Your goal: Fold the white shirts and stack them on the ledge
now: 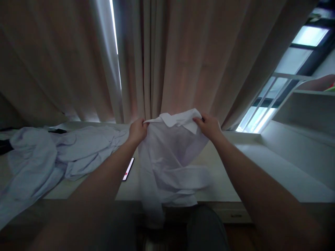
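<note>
Left hand and right hand gripped the limp collared shirt, rumpled cloth left of it, drawer right

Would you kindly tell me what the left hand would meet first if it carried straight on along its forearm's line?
Gripping the white shirt, the left hand would probably meet the beige curtain ahead first, though depth is unclear.

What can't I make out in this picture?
In the head view:
White shirt: lower parts blurred.
Right hand: fingers partly hidden by the shirt.
Phone: screen details too small to read.
Pile of white cloth: cut off by the left edge.
</note>
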The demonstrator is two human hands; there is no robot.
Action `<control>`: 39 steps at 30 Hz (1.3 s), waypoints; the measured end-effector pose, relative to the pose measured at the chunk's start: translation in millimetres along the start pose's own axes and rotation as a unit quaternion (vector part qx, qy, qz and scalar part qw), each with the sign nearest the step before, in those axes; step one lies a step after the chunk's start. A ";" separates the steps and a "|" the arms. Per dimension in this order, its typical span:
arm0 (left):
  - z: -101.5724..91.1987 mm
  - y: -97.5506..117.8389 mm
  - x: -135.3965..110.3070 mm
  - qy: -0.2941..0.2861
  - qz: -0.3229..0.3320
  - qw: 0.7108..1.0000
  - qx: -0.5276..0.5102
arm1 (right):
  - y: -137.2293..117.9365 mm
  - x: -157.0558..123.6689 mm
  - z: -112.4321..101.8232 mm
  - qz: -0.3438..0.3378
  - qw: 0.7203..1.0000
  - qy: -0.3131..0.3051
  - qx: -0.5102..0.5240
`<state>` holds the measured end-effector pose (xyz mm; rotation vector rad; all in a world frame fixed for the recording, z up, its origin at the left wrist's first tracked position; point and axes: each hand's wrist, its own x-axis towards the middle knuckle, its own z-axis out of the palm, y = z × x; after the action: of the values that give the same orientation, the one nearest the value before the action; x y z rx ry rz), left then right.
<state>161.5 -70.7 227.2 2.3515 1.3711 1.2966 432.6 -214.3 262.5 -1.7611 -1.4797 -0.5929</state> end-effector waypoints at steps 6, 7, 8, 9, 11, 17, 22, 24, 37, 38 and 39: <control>-54.7 41.8 34.5 0.046 0.043 0.998 0.011 | -15.9 38.3 -59.2 -0.013 0.998 0.067 -0.015; -63.9 47.6 39.2 0.051 0.047 0.998 0.007 | -18.8 43.9 -69.5 -0.020 0.997 0.070 -0.002; -73.4 52.7 43.7 0.058 0.048 0.997 0.005 | -21.5 48.9 -80.0 -0.028 0.997 0.068 0.014; -83.0 57.1 47.7 0.065 0.047 0.997 0.004 | -23.9 53.4 -90.5 -0.037 0.997 0.062 0.030; -102.2 64.2 54.2 0.081 0.044 0.996 0.010 | -27.6 60.7 -111.3 -0.060 0.996 0.040 0.054; -149.8 81.9 59.5 0.097 0.067 0.992 0.038 | -37.5 72.3 -162.0 -0.121 0.991 0.057 0.027; -178.9 95.3 51.7 0.112 0.086 0.989 0.036 | -53.0 71.8 -187.9 -0.147 0.983 0.099 -0.050; -191.5 100.2 47.0 0.117 0.094 0.988 0.042 | -59.6 68.5 -197.9 -0.143 0.980 0.108 -0.082; -295.8 149.0 26.7 0.188 0.171 0.965 0.069 | -108.6 52.2 -305.1 -0.138 0.955 0.181 -0.188; -299.5 150.0 25.8 0.189 0.172 0.964 0.070 | -110.6 51.5 -308.1 -0.137 0.954 0.185 -0.193; -301.4 150.0 25.1 0.189 0.174 0.964 0.072 | -111.8 50.9 -309.0 -0.137 0.953 0.187 -0.197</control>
<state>46.1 -226.4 503.6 2.6300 1.2058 1.8854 370.9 -418.3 517.8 -1.6125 -1.4058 -1.3665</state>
